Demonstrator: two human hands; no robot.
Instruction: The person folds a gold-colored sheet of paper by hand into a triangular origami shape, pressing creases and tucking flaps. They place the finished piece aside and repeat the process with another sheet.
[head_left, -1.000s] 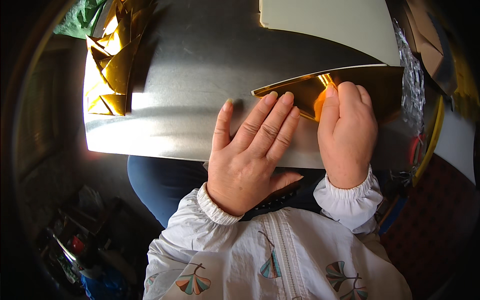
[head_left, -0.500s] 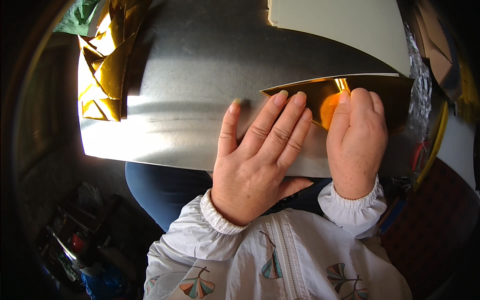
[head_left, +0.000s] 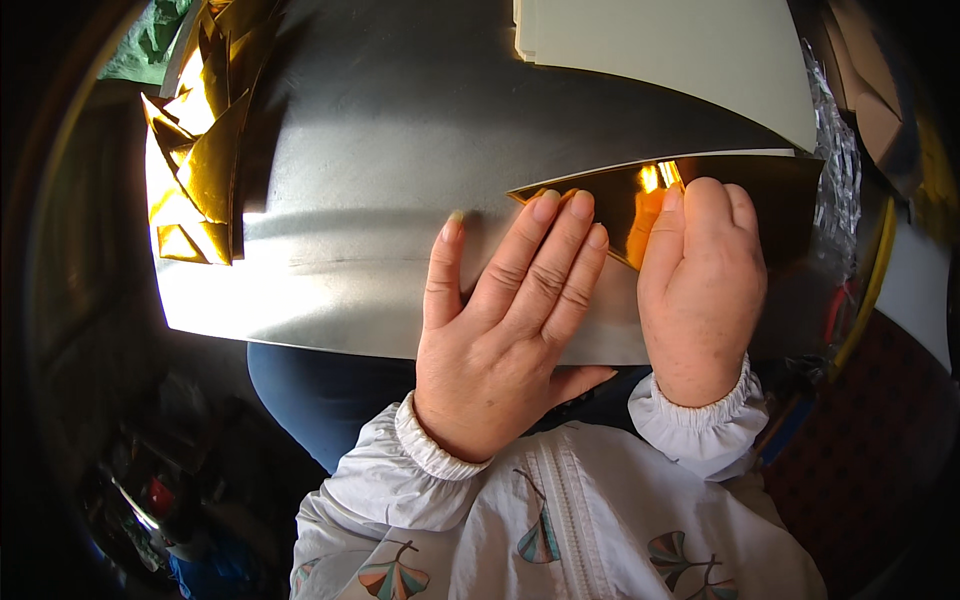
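Note:
A shiny gold foil sheet (head_left: 790, 190), narrowing to a point at its left end, lies on the grey metal-topped table (head_left: 350, 210). My left hand (head_left: 510, 310) lies flat with fingers outstretched, the fingertips resting on the sheet's left end. Beside it, my right hand (head_left: 705, 290) is closed, fingers curled under and thumb pointing forward, pressed down on the middle of the sheet. The undersides of its curled fingers are hidden, so whether they grip anything is unclear. Bright light reflects off the foil by the right thumb.
Folded gold foil pieces (head_left: 205, 170) are stacked at the table's left edge. A pale stack of sheets or board (head_left: 670, 50) sits at the far right. Crinkled silvery plastic (head_left: 835, 170) and a yellow edge (head_left: 868, 285) border the right side. Dark clutter (head_left: 150, 500) stands at lower left.
The whole view has shifted slightly, so table and foil appear a little further left and lower. Both hands keep nearly the same pose and place on the gold sheet.

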